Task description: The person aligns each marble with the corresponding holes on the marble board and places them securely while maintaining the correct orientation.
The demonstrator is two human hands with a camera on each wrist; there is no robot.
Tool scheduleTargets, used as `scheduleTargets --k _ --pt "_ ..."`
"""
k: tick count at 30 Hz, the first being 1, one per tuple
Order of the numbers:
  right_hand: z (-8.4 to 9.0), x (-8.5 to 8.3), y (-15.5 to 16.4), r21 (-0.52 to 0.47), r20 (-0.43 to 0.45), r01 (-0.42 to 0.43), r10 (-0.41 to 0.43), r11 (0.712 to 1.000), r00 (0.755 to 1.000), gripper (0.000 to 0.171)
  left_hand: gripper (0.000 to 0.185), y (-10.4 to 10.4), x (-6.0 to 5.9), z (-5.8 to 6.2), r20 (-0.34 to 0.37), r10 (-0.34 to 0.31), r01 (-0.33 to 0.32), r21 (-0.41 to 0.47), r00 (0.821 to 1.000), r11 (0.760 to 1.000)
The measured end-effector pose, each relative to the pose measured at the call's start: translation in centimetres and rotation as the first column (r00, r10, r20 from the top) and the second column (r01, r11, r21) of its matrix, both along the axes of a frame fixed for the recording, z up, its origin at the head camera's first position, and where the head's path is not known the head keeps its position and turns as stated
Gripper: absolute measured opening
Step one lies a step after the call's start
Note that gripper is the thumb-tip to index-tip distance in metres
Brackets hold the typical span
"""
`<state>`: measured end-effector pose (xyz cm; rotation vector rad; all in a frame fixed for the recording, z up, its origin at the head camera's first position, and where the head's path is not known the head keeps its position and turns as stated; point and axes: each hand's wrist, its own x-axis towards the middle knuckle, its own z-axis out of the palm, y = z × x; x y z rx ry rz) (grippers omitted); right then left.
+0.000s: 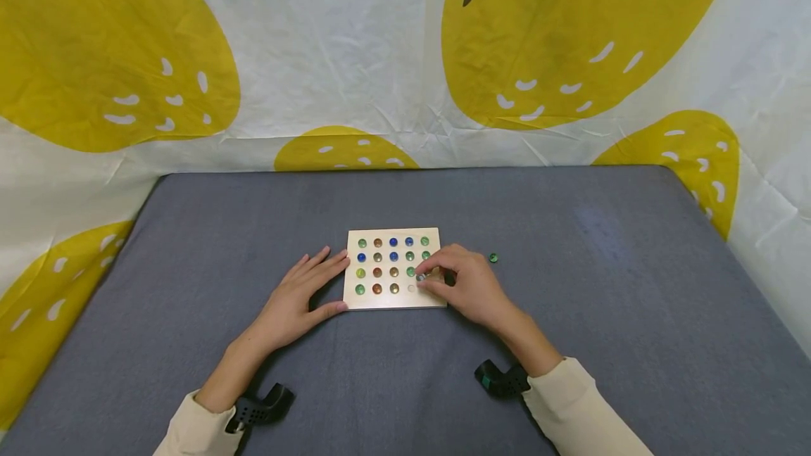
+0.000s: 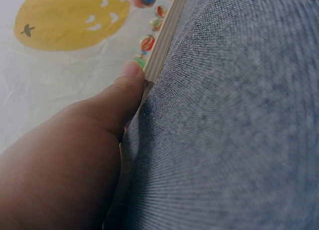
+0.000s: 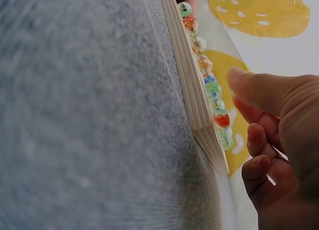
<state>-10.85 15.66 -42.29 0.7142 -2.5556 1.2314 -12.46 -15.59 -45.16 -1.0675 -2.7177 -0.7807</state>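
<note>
A light wooden board (image 1: pixel 369 280) lies on the table with glass marbles in rows of round hollows. My left hand (image 1: pixel 294 301) rests at its left side, fingers spread and thumb at the near left corner. In the left wrist view the thumb (image 2: pixel 130 73) touches the board's edge beside a green marble. Over the board's near right part, my right hand (image 1: pixel 467 286) pinches a marble (image 1: pixel 421 277) between thumb and fingers; it looks dark blue in the left wrist view. Just below that marble shows a bare hollow (image 1: pixel 411 288). The right thumb (image 3: pixel 254 88) hides it in the right wrist view.
A loose green marble (image 1: pixel 493 257) lies on the grey cloth (image 1: pixel 608 315) to the right of the board. Behind the table hangs a white curtain (image 1: pixel 336 41) with yellow shapes. Black wrist devices sit near both sleeves.
</note>
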Motion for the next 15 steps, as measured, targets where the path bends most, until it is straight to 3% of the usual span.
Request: scheduleTargets --k 15 --pt "-0.11 0.31 -0.39 0.023 -0.013 -0.032 0.032 0.999 0.999 0.015 0.071 -0.03 -0.07 -0.01 0.002 0.002 -0.002 -0.003 1.0 1.0"
